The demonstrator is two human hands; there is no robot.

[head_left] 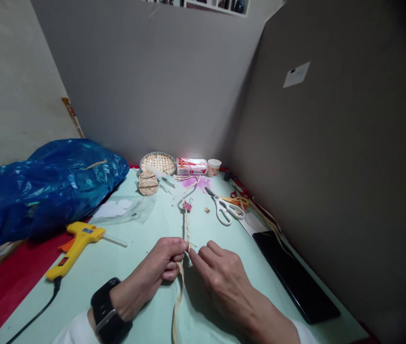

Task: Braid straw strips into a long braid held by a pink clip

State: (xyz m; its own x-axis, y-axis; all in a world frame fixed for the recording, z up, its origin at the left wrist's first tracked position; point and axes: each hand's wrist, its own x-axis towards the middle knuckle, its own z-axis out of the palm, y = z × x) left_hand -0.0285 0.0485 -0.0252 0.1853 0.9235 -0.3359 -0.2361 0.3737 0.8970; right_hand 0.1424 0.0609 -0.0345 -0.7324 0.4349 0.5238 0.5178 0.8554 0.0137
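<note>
A pale braided cord [187, 224] runs toward me from a pink binder clip [187, 206] on the table. My left hand [169, 258], with a black watch on its wrist, is closed on the cord near its lower end. My right hand [220, 267] meets it there, fingertips pinched at the cord from the right. Below the hands a loose flat raffia strand [177, 306] hangs toward the table's near edge. Exactly how the strands lie between my fingertips is hidden.
At left lie a yellow glue gun [77, 246] and a blue plastic bag [56, 186]. White scissors [224, 209] and a black tablet-like slab [296, 277] are at right. Behind stand a woven basket [158, 163], a ball of cord [148, 183] and a paper cup [214, 167]. Grey panels enclose the table.
</note>
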